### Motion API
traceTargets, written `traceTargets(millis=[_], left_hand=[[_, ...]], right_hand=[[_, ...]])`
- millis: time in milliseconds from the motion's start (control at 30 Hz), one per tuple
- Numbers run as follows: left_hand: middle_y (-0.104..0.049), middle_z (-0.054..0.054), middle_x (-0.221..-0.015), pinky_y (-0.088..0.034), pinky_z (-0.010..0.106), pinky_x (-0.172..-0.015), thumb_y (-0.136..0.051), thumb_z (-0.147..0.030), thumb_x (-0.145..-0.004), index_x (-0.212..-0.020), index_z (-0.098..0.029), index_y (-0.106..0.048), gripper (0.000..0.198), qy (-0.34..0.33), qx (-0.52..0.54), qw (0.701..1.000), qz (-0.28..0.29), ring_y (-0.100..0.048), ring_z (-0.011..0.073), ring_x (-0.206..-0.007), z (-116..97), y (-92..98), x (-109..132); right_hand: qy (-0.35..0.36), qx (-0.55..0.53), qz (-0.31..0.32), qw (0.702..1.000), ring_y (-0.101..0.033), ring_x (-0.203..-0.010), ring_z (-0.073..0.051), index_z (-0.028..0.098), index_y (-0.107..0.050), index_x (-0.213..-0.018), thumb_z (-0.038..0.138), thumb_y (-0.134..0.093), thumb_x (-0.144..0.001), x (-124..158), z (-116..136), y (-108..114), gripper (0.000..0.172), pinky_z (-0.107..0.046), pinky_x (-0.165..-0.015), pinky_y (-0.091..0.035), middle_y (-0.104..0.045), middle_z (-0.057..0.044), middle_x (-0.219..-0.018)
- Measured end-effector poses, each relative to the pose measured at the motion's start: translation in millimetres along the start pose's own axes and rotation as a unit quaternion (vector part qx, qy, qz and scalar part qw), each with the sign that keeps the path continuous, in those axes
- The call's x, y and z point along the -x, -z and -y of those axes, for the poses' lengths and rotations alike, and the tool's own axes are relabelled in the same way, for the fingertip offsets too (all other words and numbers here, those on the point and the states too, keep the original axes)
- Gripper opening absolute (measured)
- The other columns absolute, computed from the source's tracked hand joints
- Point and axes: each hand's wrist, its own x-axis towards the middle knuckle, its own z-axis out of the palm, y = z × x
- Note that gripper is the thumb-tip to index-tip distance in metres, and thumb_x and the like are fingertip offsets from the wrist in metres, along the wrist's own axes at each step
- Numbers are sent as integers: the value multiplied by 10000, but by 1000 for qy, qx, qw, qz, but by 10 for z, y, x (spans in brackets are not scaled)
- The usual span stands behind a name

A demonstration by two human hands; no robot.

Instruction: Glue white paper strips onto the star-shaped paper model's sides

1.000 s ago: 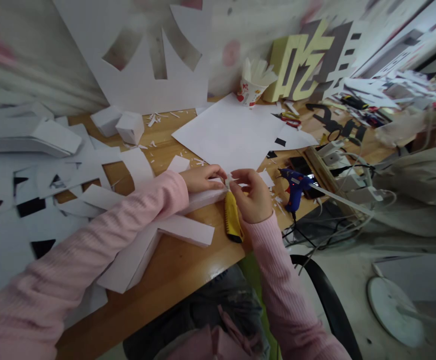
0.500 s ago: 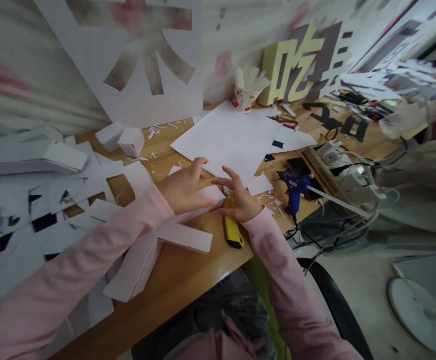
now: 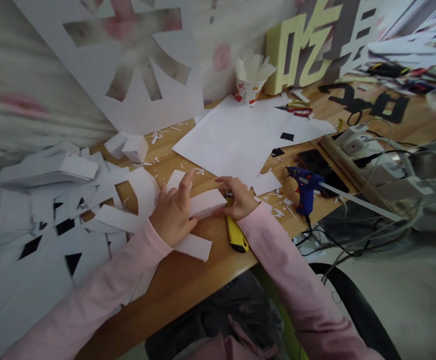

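A short white foam-board block (image 3: 207,203) lies between my hands over the wooden table. My left hand (image 3: 174,207) is at its left end, fingers apart, partly over a white boxed letter piece (image 3: 194,247). My right hand (image 3: 237,196) curls its thumb and fingers around the block's right end. Just under my right hand rests a yellow cutter knife (image 3: 236,236), its upper part hidden by the fingers.
A blue glue gun (image 3: 305,189) with a long glue stick stands to the right, near power strips (image 3: 383,172) and cables. White scraps (image 3: 26,260) cover the left. Behind are a white sheet (image 3: 229,137), a paper cup (image 3: 248,91) and scissors (image 3: 298,109).
The white block now shows between my hands, and my right fingers have closed on its end. My left hand has moved slightly down and left. The camera view has shifted.
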Motion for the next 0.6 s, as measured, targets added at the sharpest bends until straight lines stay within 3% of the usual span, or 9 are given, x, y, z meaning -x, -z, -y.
traceTargets(millis=[100,200,400,600], left_hand=[[-620,99,-1041,-460,521,-910,-712,-71,-587,-1409,-175,-68,1049,5,50,999,-14,-632,273,-925,47,-25,6],[-603,36,-903,-486,496,-866,-717,-70,-572,-1395,-176,-85,1043,19,74,997,-13,-636,261,-879,70,-44,5],[-588,29,-883,-515,476,-813,-743,-100,-575,-1394,-177,-74,1060,40,91,995,-8,-625,263,-877,94,-70,8],[-569,41,-910,-502,496,-856,-721,-107,-611,-1418,-168,-54,1049,14,68,998,-8,-603,263,-898,102,-90,35]], right_hand=[[13,-1,28,1000,-552,-924,-276,249,-641,-1072,328,-886,-498,-14,2,32,629,-429,-836,-406,-647,-41,-891],[11,-3,50,999,-533,-925,-277,268,-666,-1055,375,-878,-525,-40,0,45,580,-435,-830,-401,-627,-27,-835],[-6,-12,44,999,-538,-904,-253,240,-697,-1001,417,-895,-497,-77,-19,23,570,-415,-824,-418,-598,-29,-848],[12,-1,46,999,-548,-907,-264,253,-681,-1016,440,-907,-458,-73,-52,3,630,-442,-835,-420,-614,-31,-858]])
